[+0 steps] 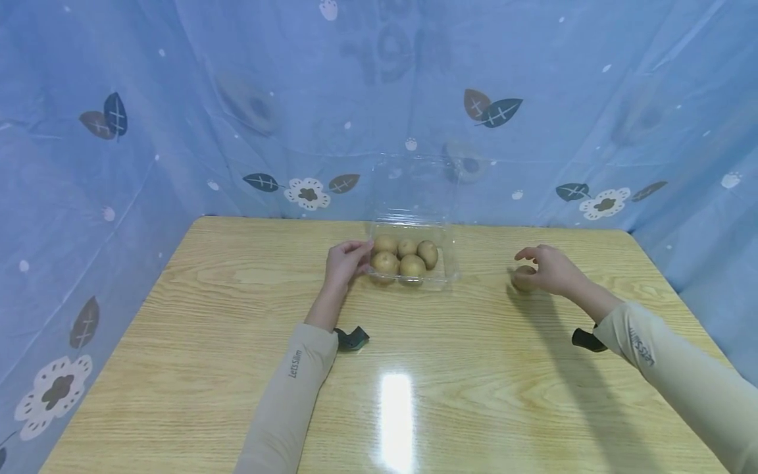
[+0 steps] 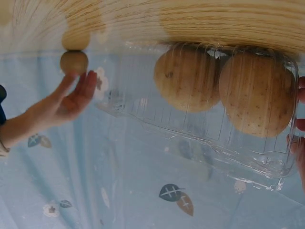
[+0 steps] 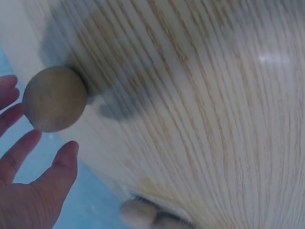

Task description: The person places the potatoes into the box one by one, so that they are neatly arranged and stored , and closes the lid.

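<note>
A clear plastic clamshell container (image 1: 448,279) stands with its lid open at the far middle of the wooden table (image 1: 237,316), and several brown kiwis (image 1: 412,265) lie inside. My left hand (image 1: 346,262) holds its left edge; the left wrist view shows fingertips (image 2: 300,125) against the container (image 2: 214,143), with two kiwis (image 2: 188,78) close up. To the right a loose kiwi (image 1: 524,278) rests on the table. My right hand (image 1: 545,266) hovers over it with fingers spread. In the right wrist view the hand (image 3: 26,149) is open beside the kiwi (image 3: 55,98), and no finger is plainly on it.
Blue patterned cloth (image 1: 177,118) walls the table on the far side and both flanks. A black wrist strap (image 1: 352,338) sits at my left sleeve, another (image 1: 586,340) at the right. Bare wood spreads between me and the container.
</note>
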`<state>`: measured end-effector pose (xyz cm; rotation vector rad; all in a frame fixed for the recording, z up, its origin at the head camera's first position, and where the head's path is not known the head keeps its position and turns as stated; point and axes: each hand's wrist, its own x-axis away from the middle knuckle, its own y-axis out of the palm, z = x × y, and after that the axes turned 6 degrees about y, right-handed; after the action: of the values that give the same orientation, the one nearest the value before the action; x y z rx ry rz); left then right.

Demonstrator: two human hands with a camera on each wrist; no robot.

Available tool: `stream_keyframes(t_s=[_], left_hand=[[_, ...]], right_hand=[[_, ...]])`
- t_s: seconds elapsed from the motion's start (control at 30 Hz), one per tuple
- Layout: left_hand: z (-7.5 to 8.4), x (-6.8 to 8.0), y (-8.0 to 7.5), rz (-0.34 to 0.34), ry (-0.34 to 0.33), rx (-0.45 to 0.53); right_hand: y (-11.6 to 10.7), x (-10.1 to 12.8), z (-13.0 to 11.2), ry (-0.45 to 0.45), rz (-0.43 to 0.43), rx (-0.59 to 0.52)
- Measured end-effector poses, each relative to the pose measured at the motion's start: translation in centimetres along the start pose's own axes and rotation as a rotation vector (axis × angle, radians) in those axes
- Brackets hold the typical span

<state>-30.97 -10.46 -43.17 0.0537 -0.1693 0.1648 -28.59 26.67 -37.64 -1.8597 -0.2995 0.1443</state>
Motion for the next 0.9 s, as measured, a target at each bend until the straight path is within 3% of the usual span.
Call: stream_keyframes(t_s=[0.37,0.9], left_hand=[[-0.18,-0.22,-0.04,-0.002,-0.002,0.004],[-0.03,-0.04,0.07,0.005,0.009,0.009]], right_hand=[[0.74,-0.09,0.32,0.006,-0.056,0.019],[0.21,0.07,-0.21,-0.04,-0.045,-0.001]])
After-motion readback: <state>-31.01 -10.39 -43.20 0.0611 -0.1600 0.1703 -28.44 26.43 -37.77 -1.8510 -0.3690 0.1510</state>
